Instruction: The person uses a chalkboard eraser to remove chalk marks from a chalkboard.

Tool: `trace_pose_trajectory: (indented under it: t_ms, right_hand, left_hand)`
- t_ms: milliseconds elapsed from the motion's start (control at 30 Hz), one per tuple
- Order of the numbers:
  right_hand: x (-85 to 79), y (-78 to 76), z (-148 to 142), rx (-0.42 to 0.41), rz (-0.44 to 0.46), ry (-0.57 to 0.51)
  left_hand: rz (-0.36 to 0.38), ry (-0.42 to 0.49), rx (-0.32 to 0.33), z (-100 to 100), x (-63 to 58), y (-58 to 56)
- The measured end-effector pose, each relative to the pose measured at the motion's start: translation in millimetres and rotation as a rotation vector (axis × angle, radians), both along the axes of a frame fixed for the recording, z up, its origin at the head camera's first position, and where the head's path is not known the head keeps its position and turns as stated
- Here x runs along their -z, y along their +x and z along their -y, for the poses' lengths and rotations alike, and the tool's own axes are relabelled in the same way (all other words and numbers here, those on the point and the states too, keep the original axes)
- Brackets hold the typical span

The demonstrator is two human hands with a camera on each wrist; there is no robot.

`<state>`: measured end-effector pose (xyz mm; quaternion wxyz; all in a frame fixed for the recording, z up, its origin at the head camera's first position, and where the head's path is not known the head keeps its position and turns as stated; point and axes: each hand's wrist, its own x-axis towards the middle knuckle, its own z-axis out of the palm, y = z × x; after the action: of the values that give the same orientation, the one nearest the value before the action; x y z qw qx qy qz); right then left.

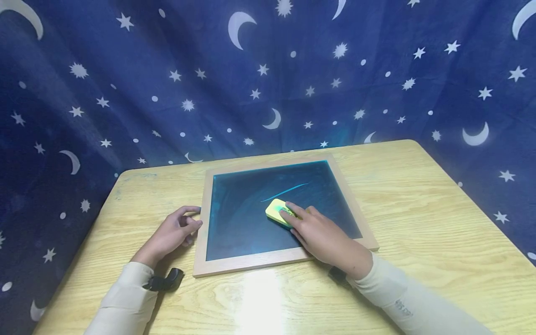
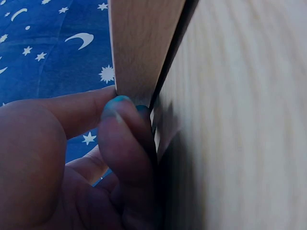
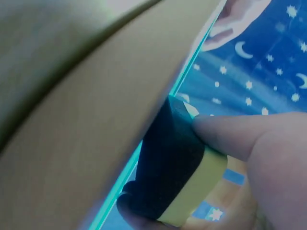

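A chalkboard [image 1: 243,223] with a light wooden frame [image 1: 251,261] lies flat on the table. One thin blue chalk line [image 1: 284,192] runs slantwise across its dark surface. My right hand [image 1: 324,235] grips a yellow-topped eraser [image 1: 276,208] against the board, just below that line. From the right wrist, the eraser's dark felt body [image 3: 168,158] shows between thumb and fingers. At the frame's left side, my left hand [image 1: 171,232] rests its fingertips on the outer edge. Bluish marks colour a fingertip [image 2: 117,103] in the left wrist view, beside the frame's side [image 2: 144,48].
The wood-grain table [image 1: 439,223] extends around the board on all sides. A dark blue curtain [image 1: 234,83] with moons and stars hangs behind and beside it. Black wrist straps [image 1: 165,280] show by the pale sleeves [image 1: 130,298].
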<state>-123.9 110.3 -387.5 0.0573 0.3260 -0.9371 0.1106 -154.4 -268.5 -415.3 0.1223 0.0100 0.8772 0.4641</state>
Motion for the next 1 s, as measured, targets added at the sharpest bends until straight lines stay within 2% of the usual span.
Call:
trace_pose_trajectory:
  t_ms: [267,733,1000]
  right_hand:
    - [-2.5,-15.9,-16,0.050,0.046,-0.018]
    - [-14.0,-38.7,-37,0.017,-0.007,0.037]
    - [-17.6,-51.3,-51,0.007,-0.007,0.032]
  left_hand:
    - [-0.001,0.014,0.000,-1,3.1,-1.0]
    - [-0.005,0.018,-0.005,1,1.8,0.3]
    - [0.002,0.020,-0.007,1,2.8,-0.5]
